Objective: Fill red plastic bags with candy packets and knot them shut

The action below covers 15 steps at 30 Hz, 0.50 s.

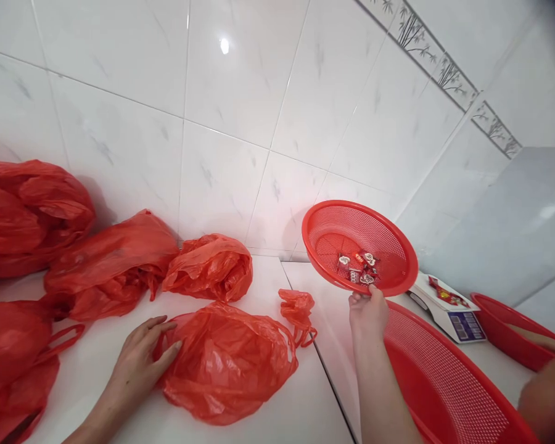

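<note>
A small red plastic colander point(314, 246) is tilted above the counter, gripped at its near rim by my right hand point(369, 311). Several small wrapped sweets point(358, 265) lie in its bottom. My left hand point(141, 361) is at the left edge of a red plastic bag point(231, 364), with the bag's edge between thumb and fingers. This bag lies on the white counter with its mouth spread. A crumpled little red bag point(297, 311) is just to its right.
Filled red bags point(113, 268) line the left side against the tiled wall point(231, 80). Beneath my right arm sits a large red basket point(439, 364). Farther right are a scale point(460, 324) with red packets on it and a red basin point(499, 327), where another person's arm point(546, 394) reaches in.
</note>
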{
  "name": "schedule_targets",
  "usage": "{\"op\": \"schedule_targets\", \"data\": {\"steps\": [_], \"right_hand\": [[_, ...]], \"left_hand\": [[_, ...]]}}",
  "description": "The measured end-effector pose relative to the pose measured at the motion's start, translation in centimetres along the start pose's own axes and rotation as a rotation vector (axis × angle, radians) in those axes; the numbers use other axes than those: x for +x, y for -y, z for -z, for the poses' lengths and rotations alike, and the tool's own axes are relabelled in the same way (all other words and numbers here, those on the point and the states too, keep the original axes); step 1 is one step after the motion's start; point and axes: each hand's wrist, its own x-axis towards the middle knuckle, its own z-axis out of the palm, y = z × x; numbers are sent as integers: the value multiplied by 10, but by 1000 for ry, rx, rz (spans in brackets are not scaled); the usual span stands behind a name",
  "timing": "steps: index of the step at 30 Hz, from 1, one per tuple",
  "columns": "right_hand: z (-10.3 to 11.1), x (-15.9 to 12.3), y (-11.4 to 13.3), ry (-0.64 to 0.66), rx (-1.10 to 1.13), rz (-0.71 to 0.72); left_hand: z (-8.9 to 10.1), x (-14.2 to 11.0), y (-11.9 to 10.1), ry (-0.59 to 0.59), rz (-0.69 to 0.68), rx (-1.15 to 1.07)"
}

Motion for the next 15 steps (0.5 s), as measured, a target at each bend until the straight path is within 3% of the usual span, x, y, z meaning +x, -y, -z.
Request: {"op": "schedule_targets", "data": {"steps": [10, 15], "right_hand": [[19, -26, 5, 43, -4, -41], [24, -23, 4, 41, -5, -77]], "left_hand": [[1, -2, -2, 0, -3, 2], [3, -3, -5, 21, 6, -4]]}}
